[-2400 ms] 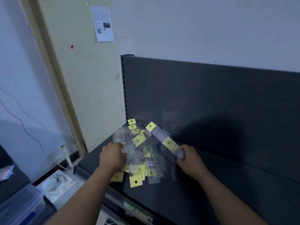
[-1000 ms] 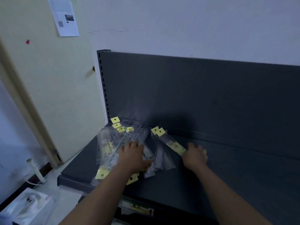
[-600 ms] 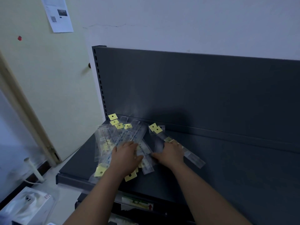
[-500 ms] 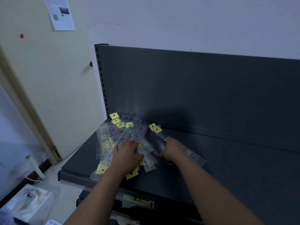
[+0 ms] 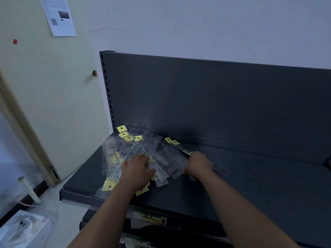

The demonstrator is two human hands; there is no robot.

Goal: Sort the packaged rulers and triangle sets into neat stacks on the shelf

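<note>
Nearest to us, two bare forearms reach forward from the bottom edge. Below them we see a coloured label strip (image 5: 149, 216) on the front of a lower tier, and at lower left a white package (image 5: 25, 228) on the floor, with a white tube (image 5: 28, 189) standing just behind it.

The forearms end over a dark grey shelf (image 5: 259, 185). The left hand (image 5: 136, 170) lies flat, palm down and fingers spread, and presses on a loose pile of packaged rulers (image 5: 132, 149). These clear sleeves with yellow header cards (image 5: 121, 129) are fanned across the left end of the shelf. Several overlap at differing angles, and one yellow card pokes out beside the wrist. We cannot tell which sleeves hold triangle sets.

The right hand (image 5: 198, 164) sits just right of the pile, knuckles up. Its fingers are curled round a long packaged ruler (image 5: 186, 152) that lies on the shelf. This sleeve runs diagonally, from yellow tags near the rear of the shelf, under the hand, to a faint clear end on the hand's right.

Behind the pile rises the dark back panel (image 5: 215, 104), bounded at left by a slotted upright (image 5: 107, 93). Beyond we note a cream door (image 5: 53, 86) with a small brass knob (image 5: 95, 73). A printed sheet (image 5: 60, 15) and a red fleck (image 5: 15, 41) are fixed to the door, and a pale wall (image 5: 215, 24) stands above the panel.
</note>
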